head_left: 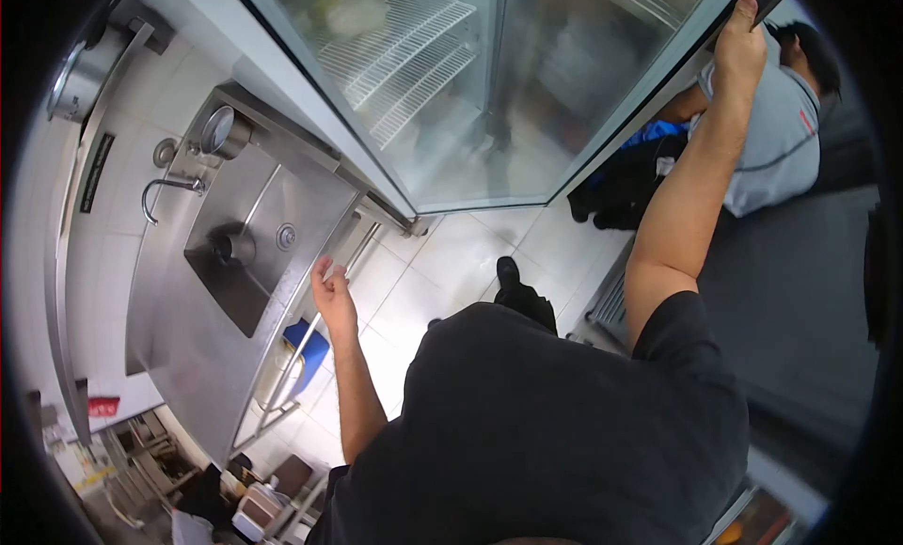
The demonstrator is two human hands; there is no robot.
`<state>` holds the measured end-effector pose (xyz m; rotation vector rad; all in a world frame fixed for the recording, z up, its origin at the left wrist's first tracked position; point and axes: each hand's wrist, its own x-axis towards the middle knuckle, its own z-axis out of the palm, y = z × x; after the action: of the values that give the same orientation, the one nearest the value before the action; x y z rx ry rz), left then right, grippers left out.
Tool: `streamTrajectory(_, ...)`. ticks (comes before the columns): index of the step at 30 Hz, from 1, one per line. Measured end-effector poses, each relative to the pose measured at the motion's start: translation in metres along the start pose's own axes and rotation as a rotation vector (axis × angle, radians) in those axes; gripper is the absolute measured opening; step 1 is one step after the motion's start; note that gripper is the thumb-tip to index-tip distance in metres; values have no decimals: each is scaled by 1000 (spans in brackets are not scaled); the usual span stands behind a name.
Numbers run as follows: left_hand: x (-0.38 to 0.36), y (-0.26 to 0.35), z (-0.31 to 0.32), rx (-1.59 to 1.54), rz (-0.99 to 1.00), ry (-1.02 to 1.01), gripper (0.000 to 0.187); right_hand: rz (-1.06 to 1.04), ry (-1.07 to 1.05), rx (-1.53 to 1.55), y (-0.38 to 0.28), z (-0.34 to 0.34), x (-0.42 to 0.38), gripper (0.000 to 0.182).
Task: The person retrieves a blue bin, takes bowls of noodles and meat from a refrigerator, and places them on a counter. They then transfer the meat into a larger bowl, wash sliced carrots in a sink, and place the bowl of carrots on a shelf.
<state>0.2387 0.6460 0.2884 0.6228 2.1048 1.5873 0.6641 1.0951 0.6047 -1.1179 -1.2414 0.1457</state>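
Observation:
My right hand (741, 51) is raised at the upper right, its fingers wrapped round the edge of a glass fridge door (649, 122). Some of those fingers are hidden behind the frame. Wire shelves (414, 37) and a pale bundle (357, 11) with something green show at the glass. Low on the left, my left hand (334, 296) hangs beside the front rim of a steel sink (179, 310), holding nothing, its fingers apart and slightly bent.
A metal pot (226, 133) stands behind the sink by the curved tap (167, 189); another pot (235, 249) lies in the basin. A person in a grey shirt (767, 150) is low behind the door. A dark counter (790, 282) runs along the right. White tiles (423, 291) cover the floor.

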Motion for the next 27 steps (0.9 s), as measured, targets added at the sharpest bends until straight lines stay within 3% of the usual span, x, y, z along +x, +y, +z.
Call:
streamTrajectory(4, -2, -11, -33, -30, 41, -122, 36, -46, 172, -275, -53, -66, -55, 82)
streamTrajectory(7, -13, -18, -52, -10, 72, -293, 29, 57, 76, -330, -101, -117, -104, 76)
streamTrajectory(11, -27, -14, -70, 41, 65, -458, 24, 3, 127, -439, -154, -167, -172, 62)
streamTrajectory(13, -34, -9, -73, 11, 95, -517, 23, -121, 121, -309, -173, -188, -207, 60)
streamTrajectory(14, -39, -6, -74, -8, 105, -528, 23, -299, 170, -265, -155, -204, -210, 48)
streamTrajectory(15, -45, -5, -76, -28, 153, -552, 24, -154, 193, 122, -154, -214, -225, 42)
streamTrajectory(17, -64, -2, -81, -58, 225, -557, 25, -48, 186, 465, -162, -235, -242, 48)
streamTrajectory(18, -78, 5, -87, -35, 250, -560, 26, -84, -109, 765, -119, -273, -236, 50)
streamTrajectory(20, -111, 20, -100, -9, 310, -577, 31, -56, -279, 900, -123, -274, -250, 57)
streamTrajectory(21, -127, 26, -106, -6, 344, -598, 35, 0, -154, 724, -190, -246, -288, 63)
streamTrajectory(22, -147, 40, -115, 58, 368, -621, 40, -12, -250, 660, -221, -245, -304, 79)
streamTrajectory(27, -270, 83, -149, 100, 551, -729, 77, 105, -502, 833, -297, -284, -373, 94)
